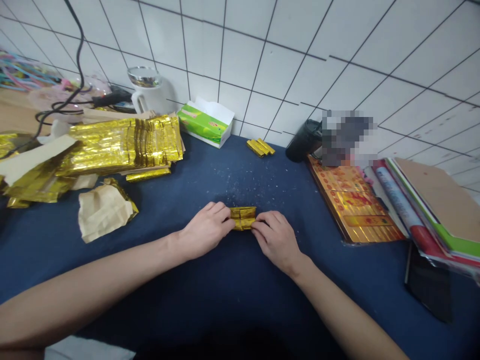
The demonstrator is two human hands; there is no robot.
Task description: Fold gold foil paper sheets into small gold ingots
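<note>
A small folded piece of gold foil paper lies between my two hands on the dark blue tabletop. Its left end is pinched by my left hand, with the fingers curled and the thumb at the near edge. The fingers of my right hand close on its right end. The long edges of the paper are turned up, and creases run along and across its middle. Farther back sit a few small folded gold pieces. A thick pile of gold foil paper fills the left side, with a rolled gold piece before it.
A torn beige sheet lies left of my hands. Against the tiled wall stand a white mug, a green tissue pack and a black cup. At right are an orange-gold packet, stacked folders and a dark flat object.
</note>
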